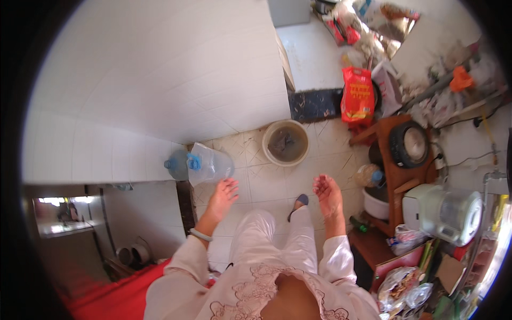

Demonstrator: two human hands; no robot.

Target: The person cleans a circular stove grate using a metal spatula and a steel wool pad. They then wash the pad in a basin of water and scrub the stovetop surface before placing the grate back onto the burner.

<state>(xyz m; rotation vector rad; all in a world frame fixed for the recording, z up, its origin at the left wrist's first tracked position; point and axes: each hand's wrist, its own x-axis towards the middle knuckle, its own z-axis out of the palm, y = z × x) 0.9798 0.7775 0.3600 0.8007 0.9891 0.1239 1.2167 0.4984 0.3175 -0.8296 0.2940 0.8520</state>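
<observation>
My left hand [223,198] is held out over the tiled floor with its fingers apart and nothing in it. In the picture it comes nearest to a large clear plastic water jug [214,164] with a blue cap. A bluish plastic bottle [175,166] stands close beside that jug, against the wall. My right hand [328,196] hangs in front of me with fingers loosely curled, holding nothing. Ahead, between the two hands, a round plastic basin [265,150] sits on the floor. It contains murky water and a dark soaked item, perhaps cloth.
At right, a brown wooden stand [394,160] carries a round black appliance [409,144] and a white appliance [442,214]. A red printed bag [358,94] is by the dark doorway sill [316,105]. A white tiled wall [180,80] rises at left; red fabric [120,292] lies lower left.
</observation>
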